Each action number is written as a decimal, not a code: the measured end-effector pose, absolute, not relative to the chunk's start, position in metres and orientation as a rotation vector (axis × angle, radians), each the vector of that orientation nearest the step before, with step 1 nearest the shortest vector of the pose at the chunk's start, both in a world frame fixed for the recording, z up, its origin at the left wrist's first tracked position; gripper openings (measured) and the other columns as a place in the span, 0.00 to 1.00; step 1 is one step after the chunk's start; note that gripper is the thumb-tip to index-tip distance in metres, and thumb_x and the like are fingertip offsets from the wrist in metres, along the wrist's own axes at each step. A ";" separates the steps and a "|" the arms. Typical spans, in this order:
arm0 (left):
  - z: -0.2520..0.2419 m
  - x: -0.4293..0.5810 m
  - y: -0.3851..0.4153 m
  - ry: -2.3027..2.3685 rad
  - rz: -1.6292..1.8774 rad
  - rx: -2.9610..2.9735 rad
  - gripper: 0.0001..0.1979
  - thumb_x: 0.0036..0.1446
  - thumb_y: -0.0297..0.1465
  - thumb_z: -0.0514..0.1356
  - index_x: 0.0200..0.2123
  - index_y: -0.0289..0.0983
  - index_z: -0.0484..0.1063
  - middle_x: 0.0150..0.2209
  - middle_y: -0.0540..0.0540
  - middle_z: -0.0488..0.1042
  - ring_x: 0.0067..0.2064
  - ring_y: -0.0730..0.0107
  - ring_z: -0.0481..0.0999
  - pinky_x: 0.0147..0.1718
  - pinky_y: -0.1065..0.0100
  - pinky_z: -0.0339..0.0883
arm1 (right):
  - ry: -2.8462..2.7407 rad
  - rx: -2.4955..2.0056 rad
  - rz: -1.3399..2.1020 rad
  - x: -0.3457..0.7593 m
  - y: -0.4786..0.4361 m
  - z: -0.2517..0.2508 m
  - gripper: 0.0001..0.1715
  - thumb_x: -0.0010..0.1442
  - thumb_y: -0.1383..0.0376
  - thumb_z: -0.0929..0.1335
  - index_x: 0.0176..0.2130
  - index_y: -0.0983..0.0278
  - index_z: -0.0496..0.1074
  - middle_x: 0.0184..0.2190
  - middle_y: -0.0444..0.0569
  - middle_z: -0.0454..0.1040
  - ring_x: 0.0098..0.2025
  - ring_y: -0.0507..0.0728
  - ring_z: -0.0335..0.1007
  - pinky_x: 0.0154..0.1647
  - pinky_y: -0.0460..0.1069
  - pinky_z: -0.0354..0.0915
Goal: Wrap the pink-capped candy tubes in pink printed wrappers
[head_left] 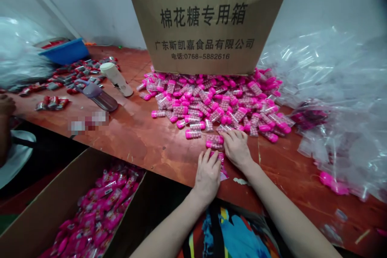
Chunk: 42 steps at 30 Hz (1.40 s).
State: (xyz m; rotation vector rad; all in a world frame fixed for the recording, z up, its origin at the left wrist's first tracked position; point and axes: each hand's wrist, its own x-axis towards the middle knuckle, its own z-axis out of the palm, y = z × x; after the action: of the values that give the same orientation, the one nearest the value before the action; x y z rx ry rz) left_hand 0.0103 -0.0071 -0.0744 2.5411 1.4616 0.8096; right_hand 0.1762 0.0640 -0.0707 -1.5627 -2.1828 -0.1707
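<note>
A small pink packet (218, 157) is lying near the table's (145, 137) front edge, and both hands are pressing on it: the left hand (208, 173) is covering its near end with fingers curled down on it, while the right hand (237, 148) is gripping its far end, fingertips also touching a pink-capped tube (214, 141) just beyond. Whether the packet is being pinched or only held flat, I cannot tell. Behind the tube, a heap of pink-capped tubes (217, 102) is spreading across the middle of the table, running up against a tall cardboard box (208, 20) with printed characters. Clear plastic bags (332, 100) are piling along the right edge. Toward the left far corner, a blue basin (65, 50), red packets (69, 74) and a white bottle (116, 78) are sitting. Below the front edge at left, an open carton (45, 209) is holding filled pink packets.
</note>
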 end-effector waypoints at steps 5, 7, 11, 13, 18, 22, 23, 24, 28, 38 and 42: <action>-0.069 0.008 -0.003 1.425 0.954 2.526 0.12 0.62 0.22 0.58 0.42 0.39 0.79 0.54 0.40 0.79 0.61 0.49 0.72 0.60 0.44 0.67 | -2.013 -1.643 -0.089 0.169 0.048 -0.057 0.19 0.70 0.64 0.61 0.53 0.63 0.76 0.46 0.56 0.77 0.50 0.64 0.67 0.52 0.57 0.57; -0.063 0.007 -0.002 1.445 1.051 2.486 0.11 0.62 0.23 0.58 0.40 0.37 0.80 0.53 0.38 0.78 0.60 0.50 0.72 0.59 0.45 0.68 | -1.940 -1.716 -0.004 0.162 0.040 -0.050 0.21 0.72 0.63 0.59 0.52 0.64 0.77 0.42 0.56 0.79 0.45 0.63 0.71 0.48 0.55 0.60; -0.052 0.003 -0.001 1.540 1.138 2.417 0.10 0.63 0.25 0.59 0.40 0.38 0.81 0.49 0.37 0.76 0.52 0.54 0.73 0.53 0.51 0.70 | -1.987 -1.898 0.188 0.147 0.034 -0.041 0.24 0.74 0.60 0.57 0.58 0.66 0.73 0.39 0.57 0.82 0.38 0.62 0.77 0.41 0.53 0.64; -0.048 0.000 -0.001 1.554 1.132 2.427 0.10 0.64 0.26 0.59 0.40 0.39 0.82 0.48 0.37 0.75 0.50 0.55 0.72 0.51 0.52 0.69 | -2.050 -1.979 0.229 0.145 0.039 -0.039 0.25 0.73 0.58 0.59 0.61 0.66 0.70 0.40 0.57 0.83 0.39 0.63 0.78 0.41 0.53 0.65; -0.044 -0.013 0.004 1.661 1.208 2.337 0.10 0.65 0.30 0.60 0.43 0.41 0.83 0.42 0.39 0.72 0.43 0.59 0.69 0.45 0.56 0.66 | -1.916 -2.104 0.235 0.156 0.047 -0.036 0.23 0.73 0.60 0.60 0.60 0.65 0.71 0.38 0.59 0.82 0.37 0.64 0.79 0.40 0.55 0.66; -0.043 -0.014 0.007 1.703 1.230 2.269 0.11 0.66 0.32 0.59 0.45 0.43 0.83 0.41 0.41 0.72 0.42 0.61 0.69 0.45 0.57 0.65 | -1.417 -1.720 0.750 0.156 0.031 -0.039 0.24 0.69 0.51 0.64 0.55 0.63 0.72 0.35 0.52 0.79 0.35 0.60 0.76 0.38 0.53 0.69; -0.043 -0.011 0.008 1.689 1.223 2.263 0.11 0.66 0.32 0.59 0.45 0.43 0.83 0.41 0.41 0.72 0.43 0.60 0.69 0.45 0.58 0.65 | -1.294 -1.554 0.960 0.153 0.026 -0.041 0.25 0.66 0.48 0.66 0.53 0.61 0.72 0.34 0.50 0.78 0.34 0.58 0.75 0.37 0.52 0.69; -0.044 -0.008 0.007 1.670 1.220 2.254 0.11 0.66 0.32 0.59 0.45 0.43 0.82 0.42 0.41 0.72 0.44 0.60 0.69 0.46 0.57 0.66 | -1.180 -1.403 1.147 0.149 0.021 -0.043 0.25 0.64 0.46 0.68 0.51 0.60 0.71 0.34 0.47 0.76 0.34 0.57 0.75 0.37 0.51 0.70; -0.048 0.005 0.003 1.540 1.275 2.068 0.11 0.66 0.34 0.59 0.46 0.40 0.80 0.47 0.40 0.71 0.50 0.59 0.71 0.48 0.57 0.69 | -0.835 -1.186 1.384 0.139 0.012 -0.049 0.25 0.56 0.52 0.74 0.50 0.59 0.69 0.32 0.41 0.72 0.32 0.52 0.71 0.36 0.48 0.70; -0.028 0.000 0.013 1.092 0.892 0.876 0.21 0.53 0.46 0.68 0.24 0.34 0.73 0.19 0.53 0.64 0.21 0.78 0.60 0.21 0.73 0.52 | -0.977 -1.216 1.289 0.145 0.006 -0.044 0.22 0.60 0.56 0.72 0.51 0.57 0.67 0.33 0.41 0.72 0.33 0.52 0.70 0.35 0.48 0.69; -0.031 0.003 0.014 1.109 0.931 0.758 0.22 0.48 0.46 0.71 0.19 0.34 0.71 0.18 0.52 0.64 0.22 0.79 0.60 0.22 0.73 0.51 | -0.995 -1.245 1.204 0.139 0.003 -0.047 0.23 0.60 0.58 0.72 0.53 0.57 0.66 0.32 0.41 0.70 0.34 0.53 0.70 0.37 0.49 0.69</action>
State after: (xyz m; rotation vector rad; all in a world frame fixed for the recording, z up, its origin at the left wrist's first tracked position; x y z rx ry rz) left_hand 0.0030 0.0136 -0.0313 0.7576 1.1092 0.9309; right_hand 0.1391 0.0032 -0.0466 -1.2454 -0.9946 1.2043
